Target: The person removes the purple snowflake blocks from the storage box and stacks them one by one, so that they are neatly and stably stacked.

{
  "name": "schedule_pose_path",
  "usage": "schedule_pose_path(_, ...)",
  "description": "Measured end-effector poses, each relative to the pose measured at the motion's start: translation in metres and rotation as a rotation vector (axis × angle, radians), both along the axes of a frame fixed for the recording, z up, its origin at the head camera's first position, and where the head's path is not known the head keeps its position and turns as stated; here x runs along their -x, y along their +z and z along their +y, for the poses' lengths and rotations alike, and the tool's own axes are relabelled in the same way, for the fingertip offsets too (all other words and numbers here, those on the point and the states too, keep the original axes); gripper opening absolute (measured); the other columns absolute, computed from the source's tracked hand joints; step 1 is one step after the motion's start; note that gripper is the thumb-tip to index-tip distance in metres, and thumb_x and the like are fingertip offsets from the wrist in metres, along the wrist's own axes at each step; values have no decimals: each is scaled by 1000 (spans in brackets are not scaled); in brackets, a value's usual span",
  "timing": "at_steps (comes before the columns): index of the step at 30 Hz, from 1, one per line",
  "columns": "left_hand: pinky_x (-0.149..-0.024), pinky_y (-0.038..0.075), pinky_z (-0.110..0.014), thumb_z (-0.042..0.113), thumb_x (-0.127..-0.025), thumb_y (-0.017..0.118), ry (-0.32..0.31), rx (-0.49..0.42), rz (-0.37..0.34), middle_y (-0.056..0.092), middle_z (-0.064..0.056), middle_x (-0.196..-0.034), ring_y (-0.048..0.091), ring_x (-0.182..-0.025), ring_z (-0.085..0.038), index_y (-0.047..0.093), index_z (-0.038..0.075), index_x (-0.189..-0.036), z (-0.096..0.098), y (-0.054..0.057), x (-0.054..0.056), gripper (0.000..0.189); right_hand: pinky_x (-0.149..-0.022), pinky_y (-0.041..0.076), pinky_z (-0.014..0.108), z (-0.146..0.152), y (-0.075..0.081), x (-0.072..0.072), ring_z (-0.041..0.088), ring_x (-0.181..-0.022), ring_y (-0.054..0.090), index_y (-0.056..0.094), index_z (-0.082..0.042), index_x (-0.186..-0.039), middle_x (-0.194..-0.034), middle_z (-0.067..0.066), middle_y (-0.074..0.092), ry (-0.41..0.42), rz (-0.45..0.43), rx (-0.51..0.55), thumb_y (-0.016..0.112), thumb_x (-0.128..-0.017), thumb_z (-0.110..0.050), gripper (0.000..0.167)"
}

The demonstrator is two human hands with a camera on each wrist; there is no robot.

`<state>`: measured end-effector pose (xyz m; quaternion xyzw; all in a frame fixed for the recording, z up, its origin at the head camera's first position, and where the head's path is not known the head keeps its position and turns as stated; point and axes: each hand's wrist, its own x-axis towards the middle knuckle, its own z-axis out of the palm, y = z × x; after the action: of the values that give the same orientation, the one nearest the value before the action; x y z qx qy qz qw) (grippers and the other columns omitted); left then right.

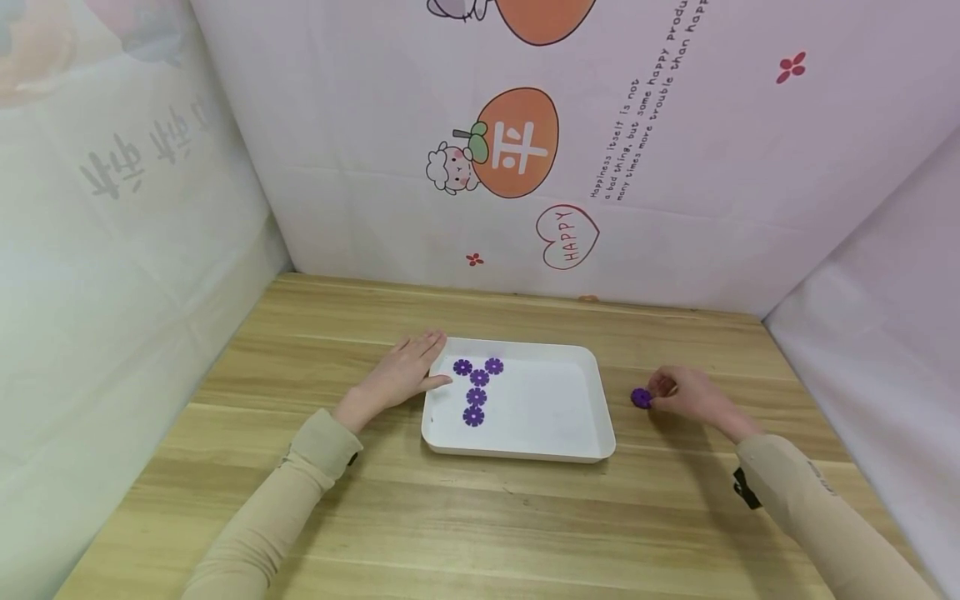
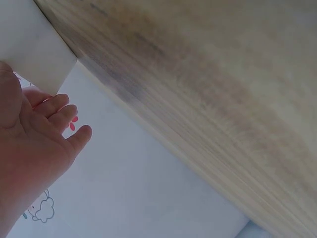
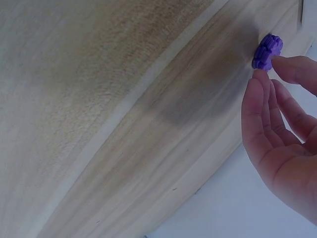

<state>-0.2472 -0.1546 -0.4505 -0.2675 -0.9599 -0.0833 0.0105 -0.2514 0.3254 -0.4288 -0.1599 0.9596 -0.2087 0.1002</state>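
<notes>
A white tray [image 1: 540, 408] lies on the table, with several purple notched plastic discs [image 1: 476, 397] set in a Y shape on its left side. My left hand [image 1: 405, 367] rests along the tray's left rim, its fingers extended toward the far corner and its thumb reaching over the edge. Right of the tray, my right hand [image 1: 686, 392] pinches at a small stack of purple notched discs [image 1: 640, 397] with thumb and fingertips. In the right wrist view, the thumb overlaps the side of the disc stack [image 3: 268, 51], which is close to the wooden surface.
The wooden table [image 1: 480, 525] is bounded by a printed white cloth [image 1: 675, 250] at the back and plain cloth on both sides. The tray's low raised walls surround its discs. A strip of table separates the tray from the disc stack.
</notes>
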Motion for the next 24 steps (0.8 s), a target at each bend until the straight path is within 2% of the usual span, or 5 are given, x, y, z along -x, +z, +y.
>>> schedule_pose_path(7,-124,25,-56,50,-99,52,-4,-9,0,30,-21,-161,30,-150,-36,28,-3,-153,-1,0,0,80,-67,57,31,-10,11,-3,26,-83,68,66,6,-102,-91,17,69,12,36,16,70,-84,-6,22)
schedule_pose_path(12,-124,26,-57,50,-99,52,-7,-9,7,31,-21,-160,31,-150,-37,29,-4,-153,-2,-2,1,79,-66,57,29,-25,22,-2,26,-85,69,65,5,-106,-93,15,70,23,38,16,70,-88,-10,24)
schedule_pose_path(18,-125,24,-55,52,-100,49,0,0,-8,29,-19,-162,28,-151,-35,27,-2,-154,-2,-1,0,80,-71,60,36,-45,28,1,24,-83,70,66,5,-106,-93,14,71,58,57,12,70,-91,-13,24)
schedule_pose_path(24,-124,25,-55,51,-100,50,-4,-1,1,30,-20,-161,29,-151,-35,28,-3,-154,-2,1,0,79,-76,60,42,-64,33,3,26,-83,70,65,5,-106,-94,16,71,81,79,52,68,-89,-6,20)
